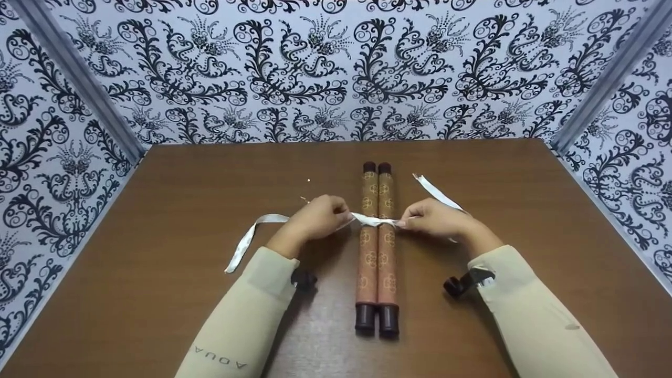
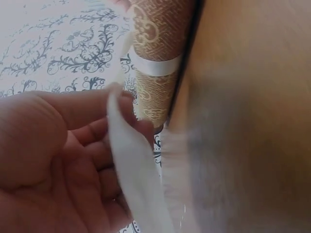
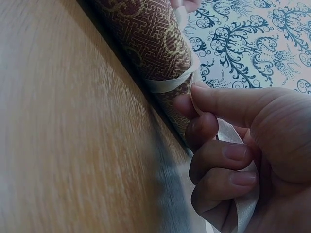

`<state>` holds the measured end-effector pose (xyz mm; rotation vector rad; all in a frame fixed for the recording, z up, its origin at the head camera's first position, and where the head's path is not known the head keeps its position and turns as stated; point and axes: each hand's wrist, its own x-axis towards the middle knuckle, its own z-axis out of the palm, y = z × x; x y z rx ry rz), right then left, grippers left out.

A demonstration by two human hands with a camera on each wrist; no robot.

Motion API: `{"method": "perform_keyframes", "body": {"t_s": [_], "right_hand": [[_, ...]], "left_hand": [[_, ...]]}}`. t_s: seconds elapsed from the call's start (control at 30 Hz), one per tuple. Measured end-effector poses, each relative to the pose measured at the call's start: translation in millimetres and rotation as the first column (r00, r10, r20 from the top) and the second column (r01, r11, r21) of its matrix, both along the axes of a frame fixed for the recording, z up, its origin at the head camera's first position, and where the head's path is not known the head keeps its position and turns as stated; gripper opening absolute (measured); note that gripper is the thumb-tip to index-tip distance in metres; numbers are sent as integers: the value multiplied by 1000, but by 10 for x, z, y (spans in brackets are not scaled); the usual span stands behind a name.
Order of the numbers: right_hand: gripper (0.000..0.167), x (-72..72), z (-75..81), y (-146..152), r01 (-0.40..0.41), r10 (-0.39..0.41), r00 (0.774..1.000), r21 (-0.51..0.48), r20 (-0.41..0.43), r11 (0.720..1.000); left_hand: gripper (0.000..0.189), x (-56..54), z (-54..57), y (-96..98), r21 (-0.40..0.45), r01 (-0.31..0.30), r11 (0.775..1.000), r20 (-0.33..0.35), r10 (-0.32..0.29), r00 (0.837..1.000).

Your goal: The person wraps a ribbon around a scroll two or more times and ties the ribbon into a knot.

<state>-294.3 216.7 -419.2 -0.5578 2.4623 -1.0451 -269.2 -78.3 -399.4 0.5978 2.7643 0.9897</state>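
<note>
A scroll (image 1: 369, 268) with two side-by-side rolls in patterned brown-gold fabric and dark end knobs lies lengthwise on the table. A white ribbon (image 1: 370, 220) goes round both rolls near the middle and crosses, twisted, on top. Left of the rolls, my left hand (image 1: 320, 217) pinches one ribbon end between thumb and fingers; its loose tail (image 2: 136, 165) hangs past the palm in the left wrist view. To the right, my right hand (image 1: 438, 218) pinches the other end, with the tail (image 3: 248, 204) running through its curled fingers. The ribbon's underside is hidden.
The brown wooden table (image 1: 184, 178) is bordered by walls covered in black-and-white scroll-patterned paper (image 1: 315, 68). Small light scraps (image 1: 308, 180) lie beyond the left hand. Dark wrist mounts (image 1: 304, 280) stick out from both sleeves.
</note>
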Motion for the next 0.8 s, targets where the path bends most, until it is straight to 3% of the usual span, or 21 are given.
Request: {"method": "perform_keyframes", "body": {"t_s": [0.13, 0.27, 0.43, 0.53, 0.67, 0.8], "right_hand": [[26, 10, 10, -2, 1, -1, 1000, -2, 1, 1000], [24, 24, 18, -5, 2, -2, 1000, 3, -7, 1000], [24, 23, 5, -8, -6, 6, 1000, 4, -18, 1000], [24, 16, -7, -8, -11, 12, 1000, 4, -26, 1000], [24, 17, -5, -18, -14, 14, 1000, -3, -22, 1000], [25, 16, -10, -19, -18, 18, 1000, -3, -20, 1000]], "left_hand": [[16, 11, 13, 22, 170, -35, 985, 71, 23, 997], [23, 23, 23, 58, 334, -73, 940, 196, 6, 981], [29, 21, 30, 127, 464, -102, 880, 270, -30, 962], [26, 21, 37, 175, 567, -158, 808, 344, -58, 937], [13, 30, 50, 232, 703, -241, 669, 433, -133, 892], [11, 45, 42, 273, 776, -266, 571, 438, -185, 880]]}}
